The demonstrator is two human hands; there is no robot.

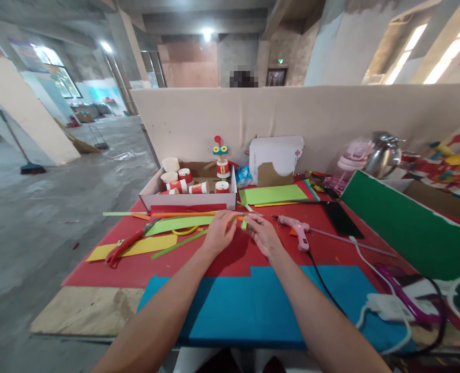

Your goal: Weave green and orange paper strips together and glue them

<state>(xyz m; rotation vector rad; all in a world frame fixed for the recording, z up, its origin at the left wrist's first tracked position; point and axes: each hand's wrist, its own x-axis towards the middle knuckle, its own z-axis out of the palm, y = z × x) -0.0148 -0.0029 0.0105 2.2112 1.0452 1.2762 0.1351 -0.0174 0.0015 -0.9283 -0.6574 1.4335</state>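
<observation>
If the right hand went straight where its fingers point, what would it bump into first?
Probably the left hand, across a small gap from the right hand, though depth is hard to judge.

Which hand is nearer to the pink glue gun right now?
The right hand. It is just to the left of the pink glue gun, not touching it; the left hand is farther left, with the right hand between them.

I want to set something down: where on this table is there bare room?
Bare: the blue sheet between the forearms, and the wooden board bordered by the red sheet. Crowded: beside the left hand, with red-handled scissors and paper strips, and the near right, with cables and a white block.
</observation>
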